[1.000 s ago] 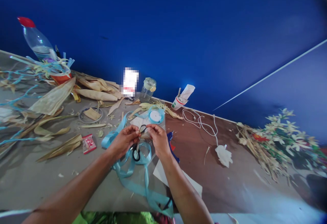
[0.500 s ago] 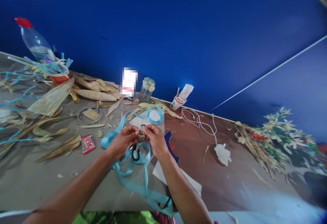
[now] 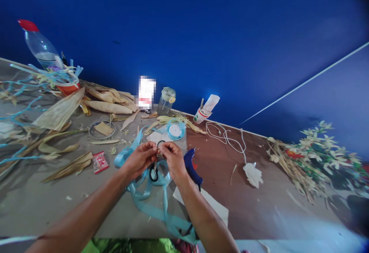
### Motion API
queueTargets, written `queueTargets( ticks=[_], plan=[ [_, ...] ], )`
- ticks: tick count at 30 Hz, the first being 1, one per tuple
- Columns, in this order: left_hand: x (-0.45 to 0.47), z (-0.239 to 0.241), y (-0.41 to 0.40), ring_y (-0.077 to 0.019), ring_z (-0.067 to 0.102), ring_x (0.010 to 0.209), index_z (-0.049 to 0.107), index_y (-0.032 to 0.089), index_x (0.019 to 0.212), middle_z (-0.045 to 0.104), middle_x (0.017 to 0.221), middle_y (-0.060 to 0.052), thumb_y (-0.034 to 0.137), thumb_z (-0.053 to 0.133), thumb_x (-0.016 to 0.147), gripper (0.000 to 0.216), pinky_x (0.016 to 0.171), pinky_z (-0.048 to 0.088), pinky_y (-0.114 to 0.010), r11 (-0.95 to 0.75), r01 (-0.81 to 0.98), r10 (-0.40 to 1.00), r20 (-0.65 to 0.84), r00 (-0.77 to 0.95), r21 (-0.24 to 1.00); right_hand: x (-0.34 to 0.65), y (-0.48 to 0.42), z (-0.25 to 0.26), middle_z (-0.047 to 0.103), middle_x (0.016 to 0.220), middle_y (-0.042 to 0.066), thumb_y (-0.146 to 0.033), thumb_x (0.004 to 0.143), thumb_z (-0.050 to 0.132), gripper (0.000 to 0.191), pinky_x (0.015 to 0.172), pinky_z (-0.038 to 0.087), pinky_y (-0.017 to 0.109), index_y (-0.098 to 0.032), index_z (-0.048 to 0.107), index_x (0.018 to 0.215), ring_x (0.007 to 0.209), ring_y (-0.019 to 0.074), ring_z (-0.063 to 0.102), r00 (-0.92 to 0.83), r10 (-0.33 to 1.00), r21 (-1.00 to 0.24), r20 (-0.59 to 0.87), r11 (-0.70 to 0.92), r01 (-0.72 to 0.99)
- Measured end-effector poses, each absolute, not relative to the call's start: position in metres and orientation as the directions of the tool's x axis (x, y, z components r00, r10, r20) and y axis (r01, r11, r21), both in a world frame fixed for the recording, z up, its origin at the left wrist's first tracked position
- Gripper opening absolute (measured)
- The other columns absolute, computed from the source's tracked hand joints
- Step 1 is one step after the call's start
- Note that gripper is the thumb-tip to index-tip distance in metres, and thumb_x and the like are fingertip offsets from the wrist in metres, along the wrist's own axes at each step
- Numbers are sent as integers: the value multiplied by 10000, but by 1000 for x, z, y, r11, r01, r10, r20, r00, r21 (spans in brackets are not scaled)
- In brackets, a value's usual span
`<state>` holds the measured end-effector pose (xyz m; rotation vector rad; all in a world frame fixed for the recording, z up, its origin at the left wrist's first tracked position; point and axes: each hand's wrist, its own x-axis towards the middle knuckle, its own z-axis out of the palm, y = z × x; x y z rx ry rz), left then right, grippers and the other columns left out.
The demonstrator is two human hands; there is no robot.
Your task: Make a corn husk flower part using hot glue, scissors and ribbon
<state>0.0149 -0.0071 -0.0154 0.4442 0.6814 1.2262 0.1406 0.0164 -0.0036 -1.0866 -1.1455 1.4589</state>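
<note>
My left hand (image 3: 142, 156) and my right hand (image 3: 173, 157) meet fingertip to fingertip above the middle of the table. Each pinches with thumb and forefinger. Something small and pale shows between the tips, too small to name. Below them lies a pair of scissors (image 3: 153, 173) with black handle loops, partly covered by the hands. Light blue satin ribbon (image 3: 150, 207) winds loosely around and under both hands toward the front edge. Its ribbon spool (image 3: 175, 130) lies just beyond the fingers. Right of my right hand is a blue glue gun (image 3: 192, 167), partly behind the forearm.
Dried corn husks (image 3: 108, 107) spread over the left side, near a red candy wrapper (image 3: 100, 162). A glass jar (image 3: 166, 102) and a paper cup (image 3: 201, 115) stand along the wall. A white cable (image 3: 230, 140) and artificial flowers (image 3: 331, 149) are at right. White paper (image 3: 215, 205) lies under my right forearm.
My right hand has drawn slightly left, so the fingertips are closer together and less of the pale piece shows. Surrounding objects stay put; the view shifts a little.
</note>
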Motion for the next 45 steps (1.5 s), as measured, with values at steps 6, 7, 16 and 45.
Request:
queueTargets(
  ticks=[6,7,16,45],
  plan=[
    [15,-17,-8,-58,517,487,594,152,756,549,571,43,203,759,672,192,534,445,-182,303,-694,952,-233,197,654,142,16,-11,601,660,-12,-305,668,677,115,631,432,249,-197,641,684,680,141,530,-108,992,-992,-66,-77,-99],
    [16,-16,-8,-55,514,484,592,150,749,552,573,42,199,760,670,192,530,441,-179,300,-696,953,-228,198,652,141,16,-12,603,667,-10,-302,673,674,109,643,435,253,-198,642,685,684,141,531,-104,993,-994,-55,-65,-93],
    [17,-13,-6,-34,484,466,606,130,725,603,607,14,159,787,621,211,495,415,-145,283,-711,956,-244,160,644,143,13,-6,570,631,-25,-282,683,643,104,583,415,231,-182,617,692,592,110,497,-113,991,-987,-77,-92,-133],
    [21,-13,-9,-49,475,481,599,144,709,571,581,32,278,777,628,238,463,342,-166,166,-498,986,-157,60,851,158,17,5,561,648,7,-279,853,487,237,612,387,241,-179,542,645,628,126,518,-307,917,-843,256,367,394]
  ],
)
